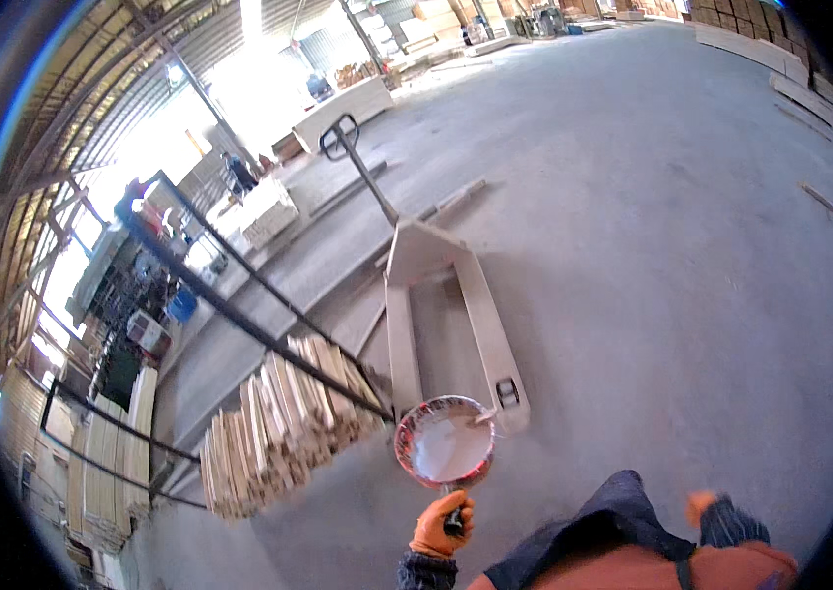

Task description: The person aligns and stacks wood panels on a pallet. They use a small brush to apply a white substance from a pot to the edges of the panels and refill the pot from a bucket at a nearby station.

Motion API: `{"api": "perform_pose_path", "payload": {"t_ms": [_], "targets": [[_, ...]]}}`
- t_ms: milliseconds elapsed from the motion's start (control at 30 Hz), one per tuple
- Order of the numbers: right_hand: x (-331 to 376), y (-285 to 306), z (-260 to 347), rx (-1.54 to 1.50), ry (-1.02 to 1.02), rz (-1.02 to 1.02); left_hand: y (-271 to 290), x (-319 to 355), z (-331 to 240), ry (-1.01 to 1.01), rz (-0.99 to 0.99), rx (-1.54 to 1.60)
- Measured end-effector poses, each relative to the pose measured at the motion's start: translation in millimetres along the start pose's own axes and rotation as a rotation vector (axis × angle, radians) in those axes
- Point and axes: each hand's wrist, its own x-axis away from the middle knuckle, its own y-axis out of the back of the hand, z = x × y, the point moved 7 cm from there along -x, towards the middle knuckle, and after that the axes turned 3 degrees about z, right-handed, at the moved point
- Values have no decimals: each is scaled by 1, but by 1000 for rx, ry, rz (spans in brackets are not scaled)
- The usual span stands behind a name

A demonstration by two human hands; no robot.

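An orange work glove covers my left hand (441,526), which is closed round the dark handle of a pan (403,447). Red and dark smears mark the pan's rim, and a pale, milky liquid (448,448) fills its inside. At the right of the rim a light-coloured stick or brush handle (483,418) leans out; its lower end is hidden in the liquid. My right hand (701,506), also in an orange glove, hangs by my right side away from the pan. Motion smears its fingers, and I see nothing held there.
Just beyond the pan stands a pale pallet jack (426,251) with its handle raised. Bundled wooden slats (284,418) rest by a dark metal cart frame (230,310) on the left. Stacked boards (107,472) lie farther left, and a loose strip (832,211) lies on the floor at right.
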Motion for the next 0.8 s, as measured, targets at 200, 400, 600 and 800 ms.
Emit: {"api": "perform_pose_path", "payload": {"t_ms": [200,400,600,800], "targets": [[-102,103,-62,-31,-148,280,-136,-200,-117,-50,58,-57],[-340,366,-124,44,-80,167,-257,-345,-241,20,-2,35],[-588,835,-120,-1537,420,-402,-326,-488,-358,-97,-83,31],[-727,956,-75,-1250,220,-410,-401,-665,-504,-14,-22,148]]}}
